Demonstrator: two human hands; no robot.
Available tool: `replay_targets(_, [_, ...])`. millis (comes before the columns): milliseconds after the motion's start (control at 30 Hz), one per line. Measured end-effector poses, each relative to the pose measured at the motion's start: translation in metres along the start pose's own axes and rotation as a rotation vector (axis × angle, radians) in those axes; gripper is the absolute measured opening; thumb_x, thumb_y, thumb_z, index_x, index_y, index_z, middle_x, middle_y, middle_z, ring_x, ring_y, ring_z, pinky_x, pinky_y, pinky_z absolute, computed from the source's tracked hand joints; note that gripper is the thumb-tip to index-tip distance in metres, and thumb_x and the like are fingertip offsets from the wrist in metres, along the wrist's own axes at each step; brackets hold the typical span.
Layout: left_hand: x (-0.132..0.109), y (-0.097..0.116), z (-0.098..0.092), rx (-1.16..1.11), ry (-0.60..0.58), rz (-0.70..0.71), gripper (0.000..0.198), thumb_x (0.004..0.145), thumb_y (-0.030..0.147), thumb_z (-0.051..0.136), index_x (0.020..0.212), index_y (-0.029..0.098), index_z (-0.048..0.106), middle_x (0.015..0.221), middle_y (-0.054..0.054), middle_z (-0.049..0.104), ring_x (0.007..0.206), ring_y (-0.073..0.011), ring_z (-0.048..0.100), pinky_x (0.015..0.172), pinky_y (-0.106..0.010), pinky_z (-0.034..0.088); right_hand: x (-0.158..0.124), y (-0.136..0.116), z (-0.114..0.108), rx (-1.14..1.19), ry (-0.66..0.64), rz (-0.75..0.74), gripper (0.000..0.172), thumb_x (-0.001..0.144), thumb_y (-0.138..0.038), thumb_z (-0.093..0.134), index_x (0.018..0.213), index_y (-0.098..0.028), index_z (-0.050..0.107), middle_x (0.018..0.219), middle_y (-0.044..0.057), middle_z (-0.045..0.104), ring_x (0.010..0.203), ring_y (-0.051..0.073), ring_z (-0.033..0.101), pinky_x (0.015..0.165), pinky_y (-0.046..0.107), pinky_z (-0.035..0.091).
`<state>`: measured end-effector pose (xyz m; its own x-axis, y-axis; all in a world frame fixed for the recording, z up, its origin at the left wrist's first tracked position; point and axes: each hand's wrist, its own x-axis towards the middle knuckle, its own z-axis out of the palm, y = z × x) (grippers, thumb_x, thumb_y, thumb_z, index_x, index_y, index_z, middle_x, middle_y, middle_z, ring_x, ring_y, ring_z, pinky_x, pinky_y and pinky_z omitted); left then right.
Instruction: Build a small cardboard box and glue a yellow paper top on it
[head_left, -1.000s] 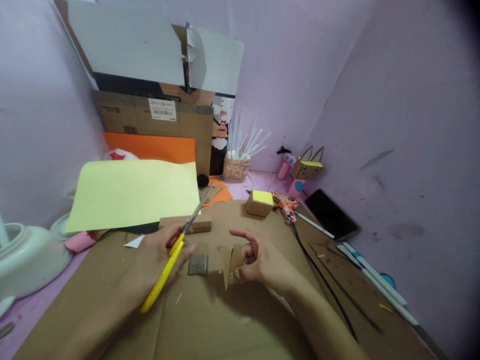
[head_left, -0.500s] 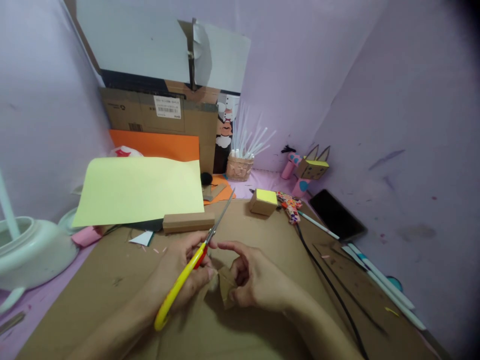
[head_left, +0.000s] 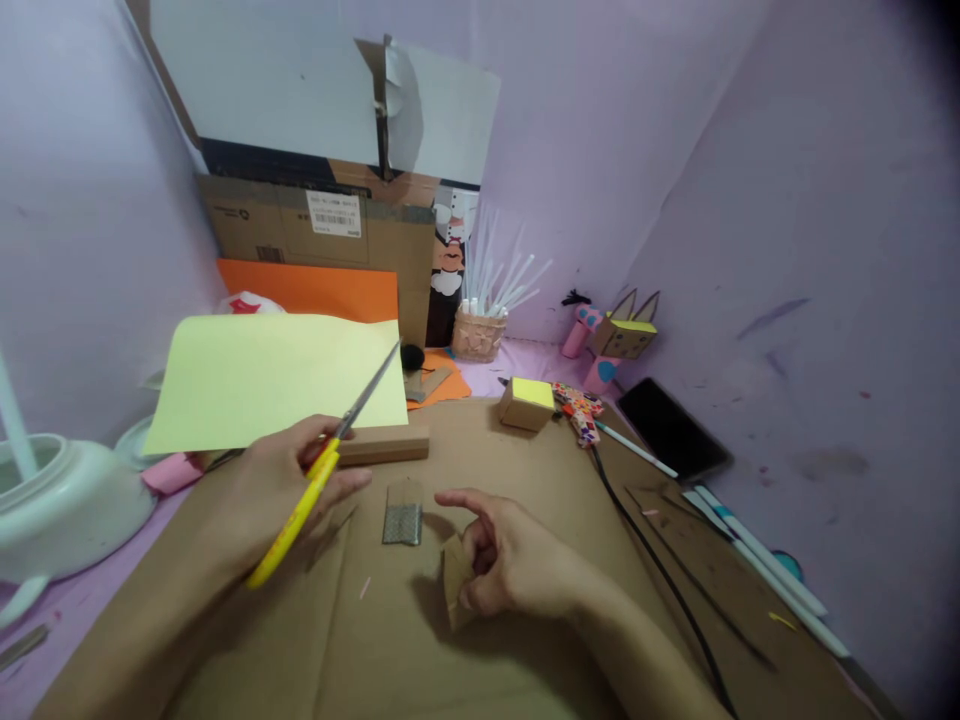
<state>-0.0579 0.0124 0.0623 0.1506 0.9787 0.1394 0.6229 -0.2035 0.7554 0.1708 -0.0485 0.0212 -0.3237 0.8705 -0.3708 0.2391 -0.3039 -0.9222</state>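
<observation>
My left hand point(head_left: 281, 490) holds a pair of yellow-handled scissors point(head_left: 315, 480), their blades pointing up and away over the yellow paper. Its forefinger and other fingertips reach out past the handle. Between my hands a small flat piece, grey and patterned with a brown upper part point(head_left: 403, 515), lies on the cardboard sheet point(head_left: 390, 640). My right hand point(head_left: 517, 555) pinches a small folded piece of brown cardboard point(head_left: 455, 582) between thumb and curled fingers, while its forefinger points left toward the patterned piece.
Yellow paper point(head_left: 277, 375) and a long cardboard block point(head_left: 386, 445) lie ahead. A yellow-topped box point(head_left: 527, 403), glue gun point(head_left: 581, 410) with black cord, phone point(head_left: 675, 428) and white sticks point(head_left: 765, 560) are rightward. A white pot point(head_left: 67, 510) stands at left; a straw basket point(head_left: 480, 333) is behind.
My left hand has moved left and away from my right hand, carrying the scissors. The small patterned piece now shows on the cardboard. My right hand has barely moved.
</observation>
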Motion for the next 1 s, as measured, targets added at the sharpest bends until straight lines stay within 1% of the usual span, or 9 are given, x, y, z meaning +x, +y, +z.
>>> replay_targets(33, [-0.005,0.005,0.007,-0.031,-0.053,0.003,0.034,0.06,0.037,0.07,0.089,0.022,0.059,0.059,0.006,0.056,0.051,-0.0132,0.051,0.046,-0.021,0.037,0.0,0.0,0.001,0.003,-0.004,-0.001,0.091,0.045,0.0,0.068,0.131,-0.015,0.041,0.061,-0.011,0.053,0.051,0.006,0.046,0.045,0.015,0.033])
replay_targets(100, [-0.017,0.016,0.025,-0.169,-0.247,0.006,0.035,0.064,0.032,0.067,0.096,0.022,0.057,0.067,0.004,0.061,0.056,-0.0143,0.056,0.049,-0.021,0.042,-0.001,-0.001,0.002,-0.006,-0.019,-0.021,0.09,0.045,0.001,0.067,0.13,-0.015,0.042,0.06,-0.011,0.052,0.05,0.006,0.045,0.045,0.015,0.032])
replay_targets(167, [-0.029,0.025,0.042,-0.226,-0.395,0.008,0.036,0.063,0.025,0.067,0.098,0.021,0.058,0.077,0.002,0.065,0.067,-0.0165,0.061,0.057,-0.023,0.046,0.0,0.0,0.003,-0.036,-0.036,-0.067,0.085,0.046,0.0,0.067,0.127,-0.017,0.046,0.056,-0.011,0.05,0.047,0.006,0.041,0.042,0.015,0.029])
replay_targets(267, [-0.039,0.033,0.057,-0.234,-0.438,0.054,0.034,0.063,0.018,0.063,0.097,0.021,0.06,0.087,0.0,0.067,0.08,-0.0182,0.062,0.069,-0.025,0.048,0.0,0.004,0.005,-0.067,-0.039,-0.138,0.07,0.047,-0.004,0.067,0.115,-0.019,0.055,0.056,-0.01,0.05,0.047,0.006,0.041,0.042,0.015,0.029])
replay_targets(400, [-0.037,0.035,0.059,-0.258,-0.467,0.092,0.029,0.068,0.019,0.055,0.096,0.019,0.062,0.088,-0.002,0.068,0.081,-0.0185,0.063,0.071,-0.025,0.048,0.001,0.005,0.006,-0.06,-0.007,-0.148,0.058,0.046,-0.004,0.067,0.102,-0.018,0.06,0.059,-0.009,0.053,0.049,0.006,0.042,0.043,0.015,0.03])
replay_targets(600, [-0.031,0.022,0.057,-0.213,-0.384,0.089,0.039,0.06,0.013,0.055,0.099,0.018,0.058,0.08,0.0,0.066,0.071,-0.0174,0.061,0.062,-0.024,0.048,0.005,-0.001,0.002,0.144,0.151,-0.063,0.073,0.043,-0.005,0.066,0.114,-0.016,0.052,0.055,-0.01,0.054,0.046,0.006,0.045,0.042,0.016,0.032])
replay_targets(733, [-0.03,0.022,0.057,-0.256,-0.318,0.056,0.037,0.062,0.015,0.056,0.098,0.019,0.056,0.072,0.001,0.063,0.066,-0.0155,0.06,0.057,-0.023,0.047,0.008,-0.006,0.003,0.318,0.281,-0.137,0.073,0.044,-0.008,0.064,0.115,-0.015,0.045,0.056,-0.009,0.06,0.045,0.008,0.049,0.045,0.019,0.037])
replay_targets(867, [-0.03,0.024,0.061,-0.349,-0.207,0.026,0.034,0.063,0.02,0.057,0.097,0.02,0.054,0.078,0.0,0.063,0.07,-0.0154,0.061,0.061,-0.024,0.049,0.007,-0.01,0.01,0.476,0.394,-0.214,0.07,0.046,-0.01,0.067,0.112,-0.018,0.045,0.055,-0.01,0.058,0.043,0.007,0.049,0.046,0.02,0.039])
replay_targets(1000, [-0.033,0.025,0.068,-0.384,-0.074,-0.023,0.035,0.061,0.026,0.061,0.094,0.019,0.054,0.075,0.0,0.062,0.072,-0.0171,0.062,0.061,-0.025,0.051,0.007,-0.01,0.015,0.596,0.419,-0.242,0.069,0.046,-0.013,0.073,0.109,-0.019,0.046,0.054,-0.009,0.059,0.042,0.008,0.048,0.044,0.02,0.04])
